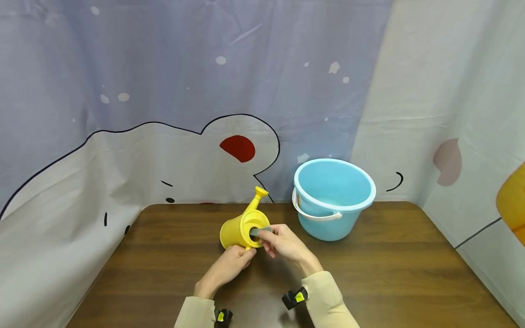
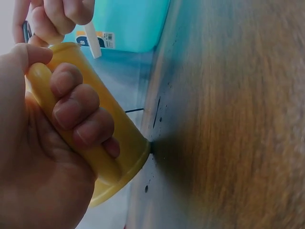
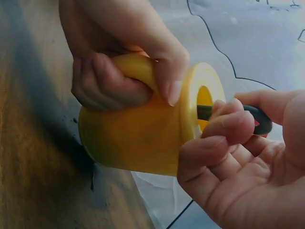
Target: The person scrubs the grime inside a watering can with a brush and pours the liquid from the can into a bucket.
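A yellow watering can (image 1: pixel 231 233) is tilted over the table, its round opening turned toward the right hand and its spout pointing up and away. My left hand (image 1: pixel 229 268) grips the can's handle (image 2: pixel 42 83), fingers curled round it and thumb near the top. In my right hand (image 1: pixel 289 248), a slim dark grey-green handle (image 3: pixel 261 120) with a rounded, holed end is pinched between thumb and fingers. The other end of this tool goes into the can's opening and is hidden inside, so its kind cannot be told. The right fingers are close to the can's rim (image 3: pixel 189 114).
A light blue bucket (image 1: pixel 328 228) with a white carrying handle (image 1: pixel 317 217) stands at the back, right of the can. Beneath everything is a dark brown wooden table (image 1: pixel 176 255). A printed curtain (image 1: pixel 164 68) hangs behind and beside it.
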`<state>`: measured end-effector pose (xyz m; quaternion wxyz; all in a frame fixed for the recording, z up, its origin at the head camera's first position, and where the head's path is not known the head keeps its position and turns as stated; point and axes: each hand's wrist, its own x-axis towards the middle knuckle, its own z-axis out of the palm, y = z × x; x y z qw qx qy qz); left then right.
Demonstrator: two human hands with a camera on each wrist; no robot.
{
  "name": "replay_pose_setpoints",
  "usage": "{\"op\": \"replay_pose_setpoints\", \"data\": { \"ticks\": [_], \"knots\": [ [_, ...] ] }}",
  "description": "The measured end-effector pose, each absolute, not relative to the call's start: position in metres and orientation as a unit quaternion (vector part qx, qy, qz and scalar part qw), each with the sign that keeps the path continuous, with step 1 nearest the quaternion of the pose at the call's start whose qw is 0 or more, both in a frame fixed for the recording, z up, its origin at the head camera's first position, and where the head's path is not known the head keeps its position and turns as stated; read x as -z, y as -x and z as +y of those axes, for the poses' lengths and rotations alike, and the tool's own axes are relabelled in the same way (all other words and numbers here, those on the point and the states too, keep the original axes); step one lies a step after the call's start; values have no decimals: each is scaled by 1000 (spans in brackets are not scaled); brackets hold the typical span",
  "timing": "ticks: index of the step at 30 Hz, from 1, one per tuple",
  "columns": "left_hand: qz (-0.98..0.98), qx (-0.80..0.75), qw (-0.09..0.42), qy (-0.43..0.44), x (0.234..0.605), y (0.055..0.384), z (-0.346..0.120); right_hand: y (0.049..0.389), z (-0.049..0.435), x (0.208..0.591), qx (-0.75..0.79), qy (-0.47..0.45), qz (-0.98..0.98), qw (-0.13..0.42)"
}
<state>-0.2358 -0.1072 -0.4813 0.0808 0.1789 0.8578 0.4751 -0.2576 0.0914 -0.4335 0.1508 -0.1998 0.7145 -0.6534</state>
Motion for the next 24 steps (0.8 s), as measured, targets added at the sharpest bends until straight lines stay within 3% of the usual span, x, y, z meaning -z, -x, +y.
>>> {"op": "replay_pose_setpoints", "data": {
  "ticks": [16,24],
  "knots": [
    [854,-477,85,-186,481,235,-107,256,102,428,669,238,689,146],
    [853,-484,82,-176,479,235,-109,259,115,425,709,267,625,188]
  ]
}}
